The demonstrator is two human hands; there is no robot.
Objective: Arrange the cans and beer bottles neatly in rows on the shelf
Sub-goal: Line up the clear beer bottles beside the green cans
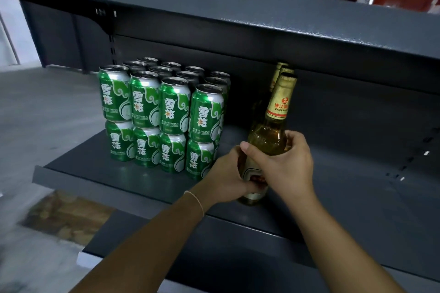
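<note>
Hands, left [229,173] and right [285,162], grip upright beer bottle [267,140] beside stacked green cans [164,114].

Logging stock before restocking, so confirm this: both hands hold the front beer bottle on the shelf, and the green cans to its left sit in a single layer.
Wrong on the cans: the head view shows the green cans stacked in two layers. The rest stands: both hands, left and right, hold the front beer bottle on the shelf.
</note>
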